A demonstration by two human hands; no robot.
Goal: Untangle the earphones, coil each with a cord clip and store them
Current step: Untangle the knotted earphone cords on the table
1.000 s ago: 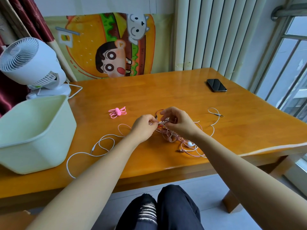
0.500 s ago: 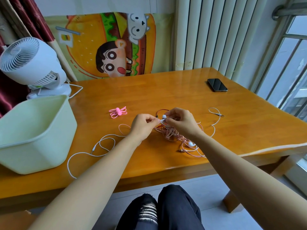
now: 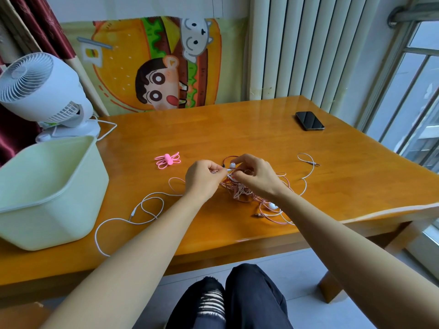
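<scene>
While the person sat at the near edge of the orange wooden table (image 3: 237,129), both hands met over the tangled earphones (image 3: 240,192), a knot of pink and white cords lying at the table's near middle. The left hand (image 3: 202,179) had its fingers curled, thumb and fingertips pinching a thin cord beside a white earbud (image 3: 232,165). The right hand (image 3: 256,179) arched over the knot, fingers bent and pinching cords at its top. A loose white cord (image 3: 142,206) looped away to the left, and a jack plug (image 3: 314,163) lay to the right. Pink cord clips (image 3: 167,160) lay just left of the hands. A pale green bin (image 3: 47,222) stood at the near left, a white fan (image 3: 42,91) behind it. A dark phone (image 3: 309,120) lay far right, its screen blank. A cartoon burger poster (image 3: 156,62) hung behind the table.
</scene>
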